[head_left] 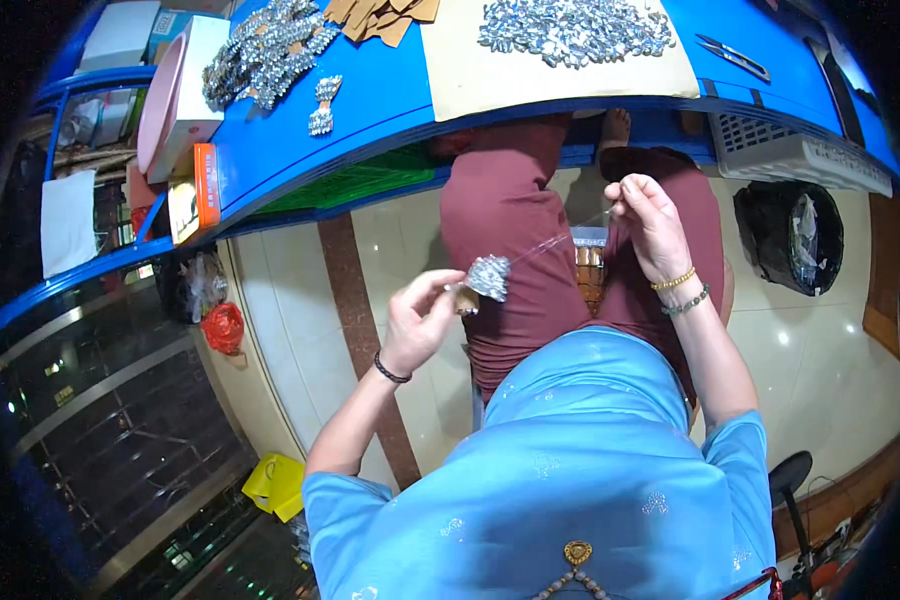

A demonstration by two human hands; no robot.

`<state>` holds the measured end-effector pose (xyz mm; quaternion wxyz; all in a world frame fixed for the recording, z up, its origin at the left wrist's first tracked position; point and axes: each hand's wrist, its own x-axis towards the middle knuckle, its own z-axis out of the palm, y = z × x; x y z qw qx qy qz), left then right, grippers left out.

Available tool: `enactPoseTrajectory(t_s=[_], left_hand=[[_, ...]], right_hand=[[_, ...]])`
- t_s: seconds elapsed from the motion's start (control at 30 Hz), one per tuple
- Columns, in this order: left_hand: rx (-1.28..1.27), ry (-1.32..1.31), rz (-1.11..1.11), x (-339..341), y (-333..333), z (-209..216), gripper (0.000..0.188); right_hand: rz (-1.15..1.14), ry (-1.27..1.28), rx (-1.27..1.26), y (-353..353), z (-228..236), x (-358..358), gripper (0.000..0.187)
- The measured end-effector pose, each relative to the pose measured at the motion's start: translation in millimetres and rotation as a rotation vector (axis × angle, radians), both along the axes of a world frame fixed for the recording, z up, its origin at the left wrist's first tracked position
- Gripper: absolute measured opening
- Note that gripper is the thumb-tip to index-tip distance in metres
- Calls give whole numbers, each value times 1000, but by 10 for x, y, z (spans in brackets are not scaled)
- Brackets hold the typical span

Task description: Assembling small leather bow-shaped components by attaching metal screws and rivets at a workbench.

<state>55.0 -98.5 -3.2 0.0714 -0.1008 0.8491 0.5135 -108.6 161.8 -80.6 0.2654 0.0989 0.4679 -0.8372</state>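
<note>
My left hand (417,325) is closed on the edge of a small beaded piece (489,278), silvery and glittering on its face, with a tan backing showing near the fingertips. It hangs in the air over my left thigh. A thin clear thread (550,244) runs taut from the piece up to my right hand (657,225). There the thumb and forefinger pinch the thread's far end above my right thigh. Whether a needle is in that pinch is too small to tell.
On the blue table lie a heap of silvery beaded pieces (273,50), one bow-shaped piece (324,105), brown patches (382,16) and thread snips (735,58). Loose shiny beads (575,32) cover part of a cream sheet (560,92). A white basket (805,155) sits below the table edge.
</note>
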Motion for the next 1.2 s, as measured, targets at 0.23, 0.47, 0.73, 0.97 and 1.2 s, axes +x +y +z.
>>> enactPoseTrajectory(t_s=[0.23, 0.47, 0.73, 0.97, 1.2], left_hand=[[595, -254, 495, 18, 217, 16, 19], [222, 15, 439, 97, 489, -19, 17], [353, -2, 414, 13, 728, 22, 18], [90, 66, 226, 5, 733, -56, 27], [141, 42, 210, -41, 773, -67, 31]], right_hand=[[100, -54, -177, 54, 133, 58, 13], [387, 35, 224, 101, 392, 247, 13], [603, 562, 357, -256, 463, 717, 12], [700, 620, 490, -262, 628, 728, 10], [664, 697, 497, -262, 564, 756, 10]])
